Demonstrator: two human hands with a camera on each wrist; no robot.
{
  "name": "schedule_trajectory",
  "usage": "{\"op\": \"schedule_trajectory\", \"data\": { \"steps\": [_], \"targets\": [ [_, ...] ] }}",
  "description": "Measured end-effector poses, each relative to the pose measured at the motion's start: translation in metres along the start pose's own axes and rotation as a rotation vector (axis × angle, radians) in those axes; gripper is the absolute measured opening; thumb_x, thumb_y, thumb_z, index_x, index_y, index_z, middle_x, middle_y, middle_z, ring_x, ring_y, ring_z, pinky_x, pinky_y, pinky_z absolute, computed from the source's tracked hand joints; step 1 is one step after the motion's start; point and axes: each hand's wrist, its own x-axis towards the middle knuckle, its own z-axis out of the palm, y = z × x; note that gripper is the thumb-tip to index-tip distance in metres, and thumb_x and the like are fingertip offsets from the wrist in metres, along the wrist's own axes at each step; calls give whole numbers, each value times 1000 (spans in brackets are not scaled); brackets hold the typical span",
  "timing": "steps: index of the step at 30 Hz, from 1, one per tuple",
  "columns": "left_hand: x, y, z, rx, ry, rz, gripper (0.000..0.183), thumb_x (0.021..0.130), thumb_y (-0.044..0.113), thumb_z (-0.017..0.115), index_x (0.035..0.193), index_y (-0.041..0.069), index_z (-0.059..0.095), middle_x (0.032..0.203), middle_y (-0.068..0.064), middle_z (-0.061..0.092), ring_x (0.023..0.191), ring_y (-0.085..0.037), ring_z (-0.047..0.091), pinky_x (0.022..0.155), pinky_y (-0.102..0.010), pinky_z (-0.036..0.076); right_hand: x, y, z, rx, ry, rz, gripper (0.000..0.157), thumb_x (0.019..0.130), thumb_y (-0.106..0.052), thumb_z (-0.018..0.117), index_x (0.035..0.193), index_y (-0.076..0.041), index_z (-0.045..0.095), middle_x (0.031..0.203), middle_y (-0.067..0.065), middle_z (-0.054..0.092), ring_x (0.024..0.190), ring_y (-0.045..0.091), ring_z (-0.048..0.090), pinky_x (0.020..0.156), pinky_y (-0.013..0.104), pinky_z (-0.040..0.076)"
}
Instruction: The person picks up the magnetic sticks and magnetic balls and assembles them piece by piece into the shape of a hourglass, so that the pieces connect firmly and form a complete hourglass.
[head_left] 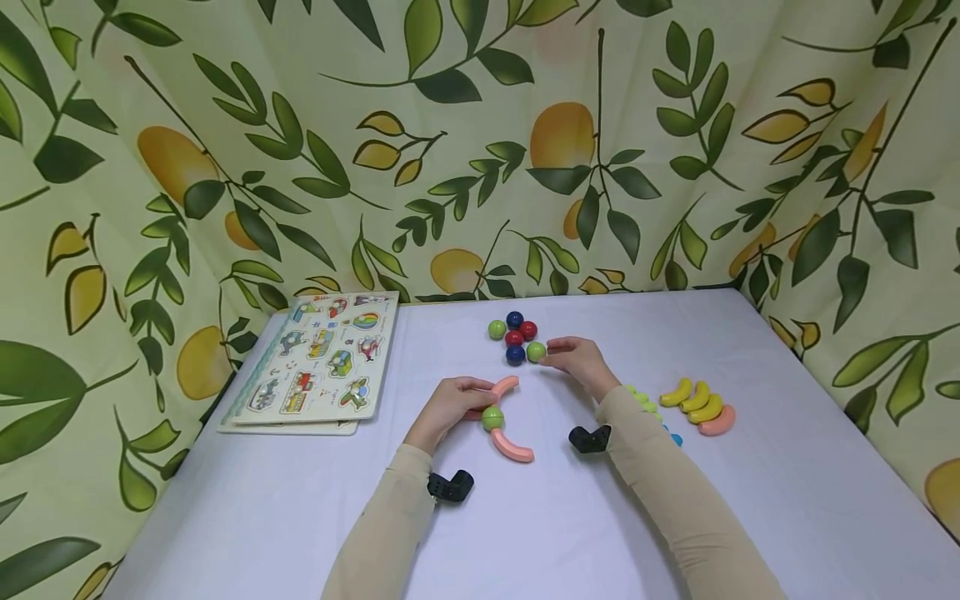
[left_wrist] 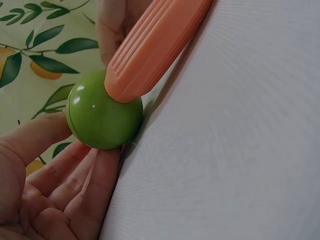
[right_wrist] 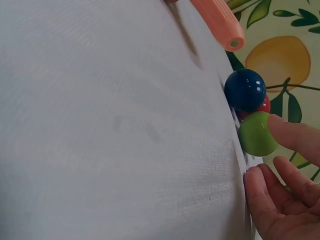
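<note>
My left hand pinches a green ball between thumb and fingers, low over the white table. Curved pink pieces join onto this ball: one reaches toward the front, another points away, and part of a third shows under the left fingers. In the left wrist view a ribbed pink piece meets the ball. Farther back, my right hand is at a second green ball. Its thumb overlaps that ball in the right wrist view; the other fingers are spread below.
Blue, red and green balls cluster behind the hands. To the right lie yellow curved pieces, a pink one and small light-green pieces, partly behind the right sleeve. Picture puzzle boards are stacked at the left.
</note>
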Motion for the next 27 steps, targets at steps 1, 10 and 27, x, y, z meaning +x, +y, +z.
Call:
{"op": "schedule_trajectory", "data": {
  "steps": [1, 10, 27],
  "targets": [
    [0, 0, 0, -4, 0, -1, 35, 87, 22, 75, 117, 6, 71, 110, -8, 73, 84, -8, 69, 82, -25, 59, 1, 0, 0, 2, -1, 6, 55, 84, -16, 78, 135, -4, 58, 137, 18, 61, 128, 30, 56, 112, 41, 44],
    [0, 2, 0, 10, 2, -18, 35, 87, 25, 76, 117, 7, 71, 107, -6, 74, 83, -8, 69, 82, -24, 59, 3, -4, 2, -14, -31, 14, 55, 87, -19, 76, 136, -5, 56, 143, 15, 55, 130, 29, 52, 115, 43, 41],
    [-1, 2, -1, 8, 4, -20, 34, 86, 25, 76, 117, 9, 72, 111, -6, 73, 87, -8, 68, 83, -25, 59, 7, -7, 5, -16, -52, 26, 55, 87, -20, 75, 137, -7, 57, 145, 13, 54, 126, 28, 52, 112, 42, 43]
  ]
}}
